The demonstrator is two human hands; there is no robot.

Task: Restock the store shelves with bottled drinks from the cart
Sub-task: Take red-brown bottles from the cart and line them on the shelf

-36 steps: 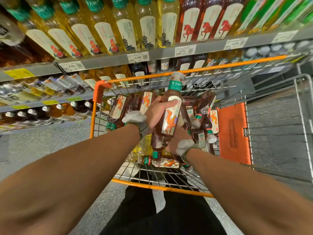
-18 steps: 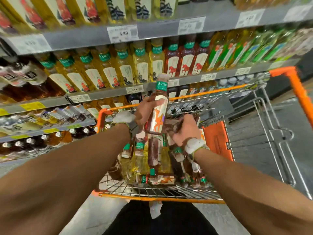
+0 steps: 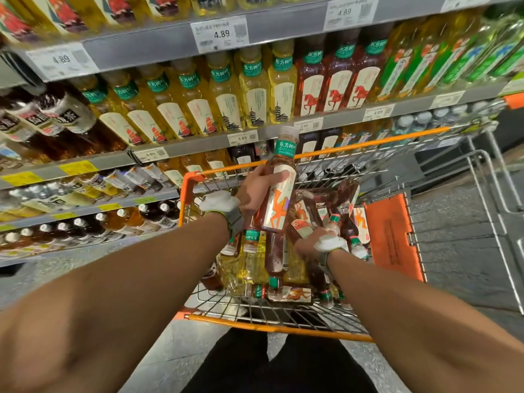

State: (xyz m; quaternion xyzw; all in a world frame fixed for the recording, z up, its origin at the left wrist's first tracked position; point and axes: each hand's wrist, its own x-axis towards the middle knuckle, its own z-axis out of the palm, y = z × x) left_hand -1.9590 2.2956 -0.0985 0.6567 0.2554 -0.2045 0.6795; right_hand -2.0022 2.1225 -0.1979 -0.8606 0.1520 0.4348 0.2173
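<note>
My left hand (image 3: 256, 191) grips a brown tea bottle (image 3: 279, 188) with a green neck band and an orange camel label, held upright above the orange wire cart (image 3: 280, 326). My right hand (image 3: 310, 242) is down inside the cart, fingers curled on another brown bottle (image 3: 302, 225) in the pile. Several more brown and yellow bottles lie in the cart. The store shelves (image 3: 283, 129) behind the cart hold rows of yellow, red-brown and green bottled drinks.
An orange plastic flap (image 3: 390, 234) forms the cart's child seat at the right. A second grey wire cart frame (image 3: 487, 177) stands to the right. Price tags (image 3: 219, 34) line the shelf edges. Grey floor lies at the left and right.
My view has tilted up toward the shelves. The left hand has lifted its bottle higher above the cart. The right hand has dropped lower, back into the bottle pile.
</note>
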